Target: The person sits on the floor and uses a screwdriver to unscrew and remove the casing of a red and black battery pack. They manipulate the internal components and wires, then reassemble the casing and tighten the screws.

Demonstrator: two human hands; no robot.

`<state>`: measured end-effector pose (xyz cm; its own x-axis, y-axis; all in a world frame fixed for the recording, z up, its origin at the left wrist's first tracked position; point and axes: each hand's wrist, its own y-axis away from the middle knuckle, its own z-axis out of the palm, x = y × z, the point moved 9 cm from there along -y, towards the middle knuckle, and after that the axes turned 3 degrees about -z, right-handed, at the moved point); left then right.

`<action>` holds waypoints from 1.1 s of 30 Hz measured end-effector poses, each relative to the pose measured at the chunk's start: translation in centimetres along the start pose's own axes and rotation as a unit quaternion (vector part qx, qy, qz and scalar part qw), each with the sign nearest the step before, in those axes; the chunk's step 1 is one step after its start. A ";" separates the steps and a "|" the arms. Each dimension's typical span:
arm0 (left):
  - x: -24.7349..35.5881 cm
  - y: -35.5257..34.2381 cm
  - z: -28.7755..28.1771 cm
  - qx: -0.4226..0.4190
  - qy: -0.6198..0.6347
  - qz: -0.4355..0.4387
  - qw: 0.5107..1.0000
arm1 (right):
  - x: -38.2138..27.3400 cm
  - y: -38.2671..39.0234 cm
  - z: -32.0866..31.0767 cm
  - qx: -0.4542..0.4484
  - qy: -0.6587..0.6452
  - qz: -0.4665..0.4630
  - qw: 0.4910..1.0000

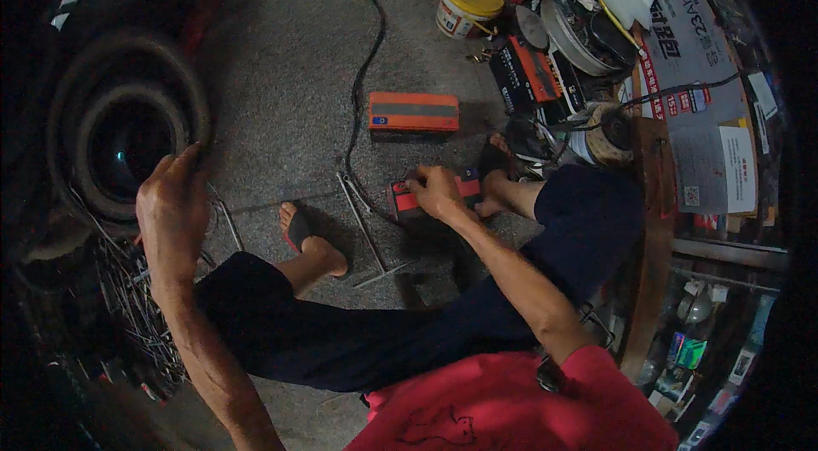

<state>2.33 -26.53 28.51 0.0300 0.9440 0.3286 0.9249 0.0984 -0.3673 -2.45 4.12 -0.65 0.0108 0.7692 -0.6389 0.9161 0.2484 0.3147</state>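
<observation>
Your right hand [434,191] rests on top of a small red and black box [409,198] that sits on the grey floor [290,68] between your feet; the fingers curl over its upper edge, gripping it. Your left hand [173,204] is up at the side, fingers wrapped over the rim of a dark tyre [128,123] that stands upright at your left, with wheel spokes [136,298] showing below it. Just beside the box, to its left, thin metal rods [362,221] lie on the floor, close to your left foot in its sandal [300,229]. Your right foot [498,187] is just past the box on the other side. Further out, a flat orange case [413,111] lies on the floor, well apart from the box, and a black cable [362,68] runs past it from the top of the view down toward the rods. At the upper right stands a yellow-lidded bucket [464,1] next to a heap of parts and a black box with an orange stripe [527,72]. A wooden post [652,238] stands at your right.
</observation>
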 end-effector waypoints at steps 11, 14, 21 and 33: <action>-1.1 0.8 0.4 -0.038 0.024 -0.088 0.995 | -1.7 -0.6 1.6 0.007 0.077 -0.097 0.992; -0.9 0.9 0.5 -0.034 0.020 -0.083 0.996 | -2.6 -0.1 1.3 0.011 0.097 -0.110 0.989; -0.7 0.8 0.9 -0.042 0.010 -0.084 0.996 | -0.8 -0.4 1.6 0.022 0.038 -0.090 0.995; -0.2 0.7 1.3 -0.057 0.012 -0.075 0.995 | -1.6 0.1 1.3 0.019 0.095 -0.110 0.989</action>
<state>2.48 -26.24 27.08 -0.1044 0.9135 0.3931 0.9564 0.2007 -0.2123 -1.83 2.12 -0.49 -0.2626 0.7961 -0.5452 0.9025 0.4025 0.1531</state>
